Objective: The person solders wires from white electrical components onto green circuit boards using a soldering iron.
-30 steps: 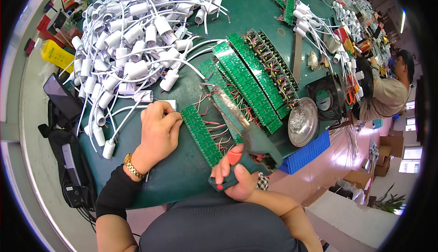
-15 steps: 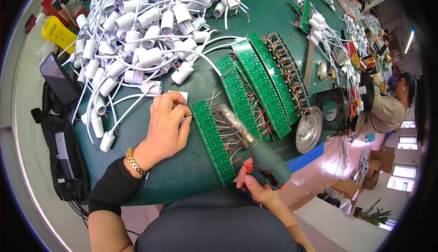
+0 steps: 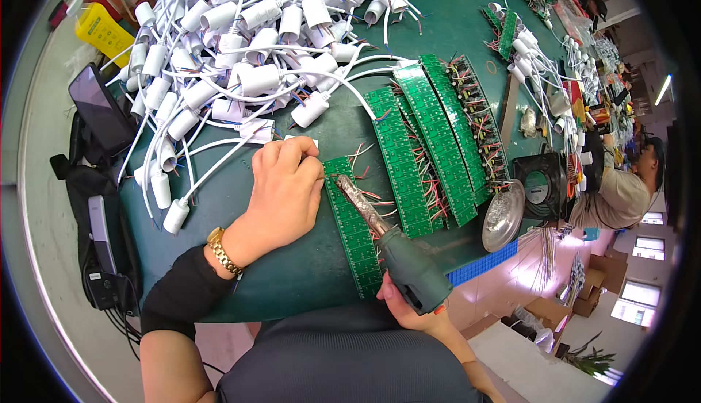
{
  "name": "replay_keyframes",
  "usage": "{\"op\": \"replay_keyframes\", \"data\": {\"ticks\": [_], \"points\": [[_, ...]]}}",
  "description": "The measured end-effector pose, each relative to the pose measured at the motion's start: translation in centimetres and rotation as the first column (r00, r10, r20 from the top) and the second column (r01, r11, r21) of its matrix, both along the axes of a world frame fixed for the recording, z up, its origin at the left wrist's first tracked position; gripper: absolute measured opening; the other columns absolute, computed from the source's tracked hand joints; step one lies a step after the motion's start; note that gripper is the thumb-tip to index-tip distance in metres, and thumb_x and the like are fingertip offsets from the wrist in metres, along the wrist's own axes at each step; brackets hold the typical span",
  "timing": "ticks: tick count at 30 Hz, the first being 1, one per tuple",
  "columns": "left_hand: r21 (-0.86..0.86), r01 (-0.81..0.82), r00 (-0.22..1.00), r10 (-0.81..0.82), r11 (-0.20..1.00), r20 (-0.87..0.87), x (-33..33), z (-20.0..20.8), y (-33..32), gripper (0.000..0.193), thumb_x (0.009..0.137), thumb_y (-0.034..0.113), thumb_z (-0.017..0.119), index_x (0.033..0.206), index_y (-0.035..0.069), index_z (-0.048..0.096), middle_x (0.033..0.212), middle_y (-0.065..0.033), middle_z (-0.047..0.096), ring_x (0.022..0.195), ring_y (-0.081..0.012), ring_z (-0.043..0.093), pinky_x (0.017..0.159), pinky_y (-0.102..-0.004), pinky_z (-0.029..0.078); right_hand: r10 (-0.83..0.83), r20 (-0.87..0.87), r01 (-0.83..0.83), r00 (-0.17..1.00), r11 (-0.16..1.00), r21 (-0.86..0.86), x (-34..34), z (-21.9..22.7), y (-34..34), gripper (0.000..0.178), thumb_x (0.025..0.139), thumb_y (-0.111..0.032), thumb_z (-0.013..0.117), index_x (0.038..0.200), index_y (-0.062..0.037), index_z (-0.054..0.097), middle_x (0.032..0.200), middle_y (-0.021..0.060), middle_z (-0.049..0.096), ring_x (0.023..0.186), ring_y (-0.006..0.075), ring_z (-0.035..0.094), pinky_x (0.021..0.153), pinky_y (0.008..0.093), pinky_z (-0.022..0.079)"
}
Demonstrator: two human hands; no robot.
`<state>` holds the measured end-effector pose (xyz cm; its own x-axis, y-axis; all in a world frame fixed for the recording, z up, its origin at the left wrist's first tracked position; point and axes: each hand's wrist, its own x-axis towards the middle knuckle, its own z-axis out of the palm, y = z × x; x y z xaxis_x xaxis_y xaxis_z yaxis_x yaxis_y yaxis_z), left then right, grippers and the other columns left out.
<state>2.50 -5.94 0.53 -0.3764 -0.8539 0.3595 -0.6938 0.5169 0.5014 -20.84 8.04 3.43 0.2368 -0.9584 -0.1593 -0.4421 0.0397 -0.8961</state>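
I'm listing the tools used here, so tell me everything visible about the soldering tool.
The soldering tool has a dark green, plastic-looking body, a small red-orange patch low down, and a long, brownish, scorched-looking metal barrel. Held in the right hand, it slants up and leftward, its tip at the upper end of the nearest green circuit board. Whether they touch is unclear.

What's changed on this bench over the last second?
The right hand has swung the soldering iron leftward, its tip now over the far end of the nearest green board. Nothing was visibly taken or let go. The left hand stays at that end; the white socket pile looks unchanged.
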Motion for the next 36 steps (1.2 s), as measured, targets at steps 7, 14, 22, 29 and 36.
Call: {"op": "replay_keyframes", "data": {"ticks": [7, 14, 22, 29, 36], "points": [[0.001, 0.0, 1.0, 0.0, 1.0, 0.008, 0.0, 0.0, 0.1, 0.021, 0.07, -0.001, 0.068, 0.087, 0.006, 0.058, 0.11, -0.0103, 0.051, 0.1, -0.0297, 0.046, 0.088, -0.0409, 0.035, -0.02, 0.034, 0.018, 0.999, 0.998, 0.056, 0.2, 0.1, 0.0, 0.007, 0.09, -0.002, 0.061, 0.095, -0.0015, 0.057, 0.078, 0.0034, 0.06, 0.07, 0.0125, 0.063, 0.064, 0.0278, 0.053], [-0.014, 0.009, 1.0, -0.009, 1.0, 0.016, 0.1, 0.3, 0.1, 0.02, 0.07, -0.001, 0.068, 0.086, 0.006, 0.058, 0.11, -0.0105, 0.051, 0.101, -0.03, 0.046, 0.088, -0.0409, 0.035, -0.033, 0.034, 0.031, 0.999, 0.998, 0.049, 0.3, 0.1, -0.3, 0.004, 0.09, -0.002, 0.06, 0.093, -0.0008, 0.058, 0.076, 0.0037, 0.061, 0.069, 0.0123, 0.063, 0.064, 0.0277, 0.053], [-0.023, 0.004, 1.0, -0.003, 1.0, 0.024, 0.0, -0.2, 0.0, 0.018, 0.071, 0.002, 0.069, 0.086, 0.006, 0.059, 0.111, -0.0088, 0.051, 0.103, -0.0294, 0.046, 0.089, -0.0415, 0.034, -0.133, 0.142, 0.109, 0.981, 0.981, 0.162, 0.2, 0.7, -0.1, 0.013, 0.09, -0.009, 0.063, 0.098, -0.0006, 0.058, 0.076, 0.0052, 0.062, 0.071, 0.0142, 0.064, 0.06, 0.0279, 0.052], [-0.012, 0.015, 1.0, -0.015, 1.0, 0.016, 0.1, -0.1, 0.0, 0.02, 0.07, 0.0, 0.069, 0.087, 0.005, 0.059, 0.111, -0.0099, 0.051, 0.102, -0.0305, 0.045, 0.089, -0.0411, 0.035, -0.362, 0.483, 0.26, 0.798, 0.928, 0.266, 0.8, 0.5, 0.5, 0.023, 0.089, -0.002, 0.062, 0.11, 0.0006, 0.055, 0.08, 0.0063, 0.061, 0.07, 0.0151, 0.064, 0.065, 0.0306, 0.054], [-0.022, 0.015, 1.0, -0.015, 1.0, 0.01, 0.2, -0.1, 0.0, 0.02, 0.07, 0.001, 0.069, 0.087, 0.005, 0.059, 0.11, -0.0098, 0.051, 0.101, -0.0303, 0.045, 0.089, -0.0409, 0.035, -0.314, 0.461, 0.218, 0.83, 0.943, 0.251, 0.3, 0.1, 0.7, 0.026, 0.089, -0.003, 0.063, 0.113, 0.0006, 0.053, 0.081, 0.0069, 0.062, 0.07, 0.0151, 0.064, 0.065, 0.0304, 0.054]]}}
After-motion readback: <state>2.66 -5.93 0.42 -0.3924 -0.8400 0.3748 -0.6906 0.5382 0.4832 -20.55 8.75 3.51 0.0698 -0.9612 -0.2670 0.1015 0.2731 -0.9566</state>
